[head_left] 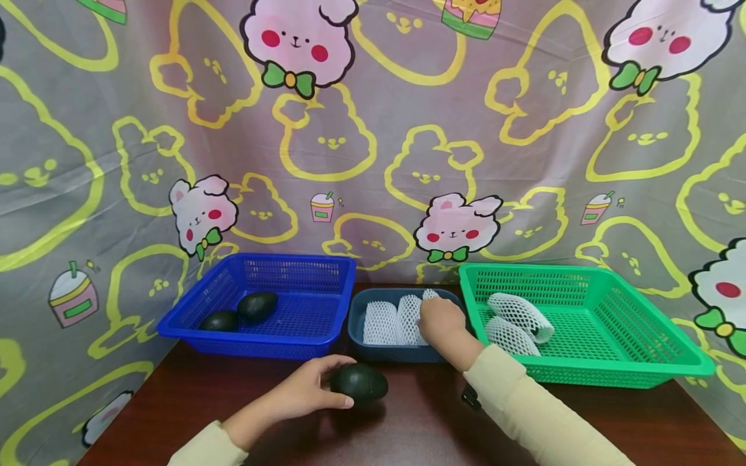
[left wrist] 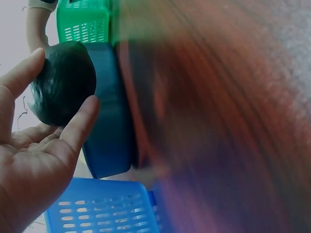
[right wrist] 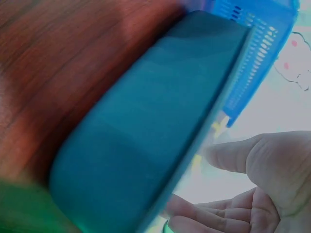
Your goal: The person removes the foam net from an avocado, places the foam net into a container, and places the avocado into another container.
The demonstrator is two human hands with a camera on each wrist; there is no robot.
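Observation:
A dark green avocado (head_left: 359,383) is held by my left hand (head_left: 304,388) over the table, in front of the tray. In the left wrist view, thumb and fingers lie round the avocado (left wrist: 65,82). My right hand (head_left: 443,320) reaches into the dark blue-grey tray (head_left: 387,353), among upright white foam net sleeves (head_left: 381,323). One sleeve (head_left: 430,294) pokes up just behind the right hand. In the right wrist view, the tray wall (right wrist: 150,116) hides the fingertips of the right hand (right wrist: 262,184), so I cannot tell whether they grip a sleeve.
To the left stands a blue basket (head_left: 250,346) with two avocados (head_left: 258,306) inside. On the right, a green basket (head_left: 612,375) holds two avocado-sized pieces in foam nets (head_left: 520,316). A small black object (head_left: 470,397) shows beside the right sleeve. A patterned curtain (head_left: 373,220) hangs behind the table (head_left: 419,421).

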